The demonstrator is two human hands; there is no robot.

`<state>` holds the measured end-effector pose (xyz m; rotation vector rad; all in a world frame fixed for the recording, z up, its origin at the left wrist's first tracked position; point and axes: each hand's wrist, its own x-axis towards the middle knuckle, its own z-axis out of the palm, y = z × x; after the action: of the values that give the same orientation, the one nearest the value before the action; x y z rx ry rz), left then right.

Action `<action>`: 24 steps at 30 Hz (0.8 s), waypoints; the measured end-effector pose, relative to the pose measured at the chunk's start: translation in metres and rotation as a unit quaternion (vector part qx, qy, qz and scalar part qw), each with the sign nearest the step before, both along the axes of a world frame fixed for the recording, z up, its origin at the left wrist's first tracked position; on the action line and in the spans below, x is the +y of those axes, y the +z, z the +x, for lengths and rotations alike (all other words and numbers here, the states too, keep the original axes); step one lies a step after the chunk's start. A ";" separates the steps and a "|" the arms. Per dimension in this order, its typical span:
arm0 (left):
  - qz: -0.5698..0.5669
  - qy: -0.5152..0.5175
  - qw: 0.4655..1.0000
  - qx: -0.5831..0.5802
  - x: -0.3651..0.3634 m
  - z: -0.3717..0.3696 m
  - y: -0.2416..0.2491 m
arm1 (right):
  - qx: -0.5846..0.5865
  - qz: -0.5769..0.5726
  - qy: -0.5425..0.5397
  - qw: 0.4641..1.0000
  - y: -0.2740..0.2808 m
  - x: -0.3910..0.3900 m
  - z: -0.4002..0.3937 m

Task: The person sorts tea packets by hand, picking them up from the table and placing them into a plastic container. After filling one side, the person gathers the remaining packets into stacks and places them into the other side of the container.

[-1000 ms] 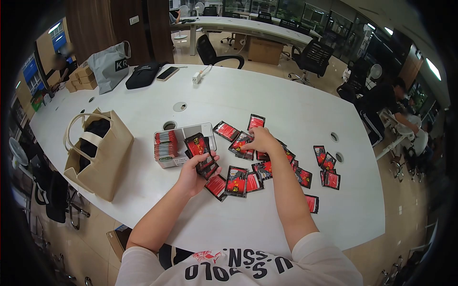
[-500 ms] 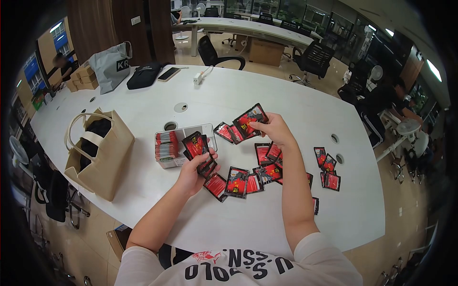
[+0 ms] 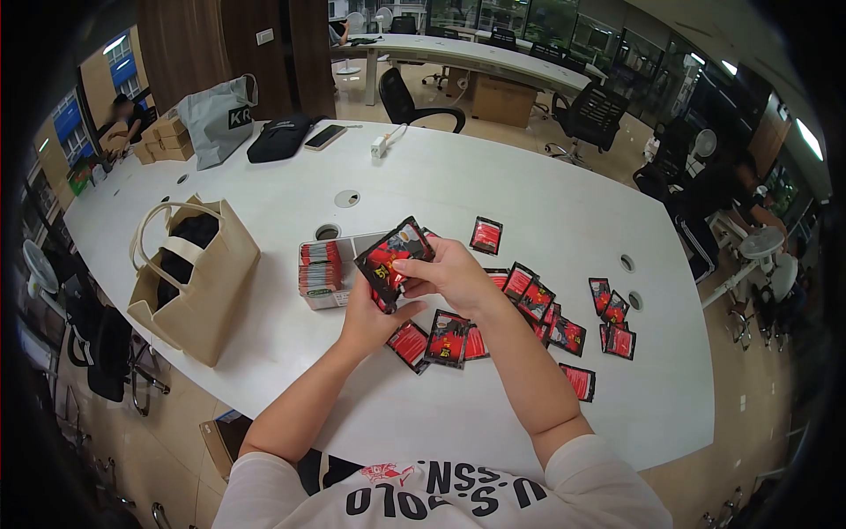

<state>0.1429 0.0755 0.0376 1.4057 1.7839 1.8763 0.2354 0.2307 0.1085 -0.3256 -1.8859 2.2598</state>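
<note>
My right hand (image 3: pixel 454 275) pinches red-and-black sachets (image 3: pixel 388 256) between thumb and fingers. Close below it, my left hand (image 3: pixel 370 322) is closed around a small bunch of the same sachets, mostly covered by the right hand's ones. Both hands meet in front of an open box (image 3: pixel 330 302), whose left part holds a packed stack of sachets (image 3: pixel 319 266). Loose sachets (image 3: pixel 448 338) lie under and beside my wrists, several more (image 3: pixel 533 300) spread right of my right forearm. One lone sachet (image 3: pixel 486 235) lies farther back.
A cream tote bag (image 3: pixel 216 300) stands at the left. At the table's back are a grey bag (image 3: pixel 216 128), a black pouch (image 3: pixel 280 139), a phone (image 3: pixel 326 137) and a white plug (image 3: pixel 379 147). A separate sachet group (image 3: pixel 619 341) lies right. Other people are in the background.
My right hand has brought its sachets left and toward me, over those in my left hand. The spot it left now shows a single sachet. The view has shifted slightly.
</note>
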 end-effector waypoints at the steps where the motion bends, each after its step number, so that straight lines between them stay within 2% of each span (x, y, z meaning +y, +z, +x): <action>1: -0.007 -0.024 0.996 -0.083 -0.001 -0.003 -0.003 | 0.003 -0.044 0.011 0.999 -0.002 0.000 -0.001; 3: -0.020 -0.071 0.967 -0.246 -0.002 -0.009 -0.011 | 0.008 -0.130 0.035 0.991 -0.004 0.001 -0.002; 4: -0.003 -0.089 0.955 -0.284 -0.004 -0.010 -0.012 | 0.020 -0.155 0.052 0.986 -0.006 0.002 -0.003; 7: 0.135 -0.093 0.902 -0.399 0.000 -0.002 -0.008 | 0.021 -0.144 0.020 0.989 -0.001 0.001 0.000; 8: 0.147 -0.097 0.909 -0.378 0.002 -0.012 -0.032 | 0.004 -0.130 -0.013 0.991 0.002 -0.006 0.000; 11: 0.123 -0.087 0.963 -0.225 -0.006 -0.025 -0.045 | -0.048 -0.101 -0.038 0.993 -0.020 -0.015 -0.010; 12: 0.132 -0.107 0.963 -0.209 -0.007 -0.024 -0.043 | -0.049 -0.068 -0.057 0.995 -0.023 -0.025 -0.011; 14: 0.166 -0.063 0.946 -0.270 -0.007 -0.016 -0.030 | -0.060 0.031 -0.056 0.996 -0.043 -0.036 -0.020; 17: 0.225 0.000 0.916 -0.334 -0.006 -0.007 0.002 | -0.081 0.207 -0.040 0.974 -0.033 -0.046 -0.014; 19: 0.241 -0.030 0.893 -0.379 -0.006 -0.010 0.014 | -0.142 0.279 -0.012 0.950 -0.017 -0.043 -0.010; 20: 0.185 -0.055 0.887 -0.419 -0.011 -0.024 0.001 | -0.134 0.287 -0.014 0.948 -0.019 -0.034 -0.010; 23: 0.188 -0.072 0.854 -0.479 -0.012 -0.022 0.018 | -0.144 0.380 -0.101 0.908 -0.023 0.015 -0.016; 24: 0.189 -0.081 0.839 -0.504 -0.014 -0.025 0.019 | -0.116 0.442 -0.142 0.878 -0.038 0.032 -0.016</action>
<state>0.1179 0.0618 0.0564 0.3804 0.7729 2.2751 0.2197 0.2631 0.0704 -0.6701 -2.5329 1.0326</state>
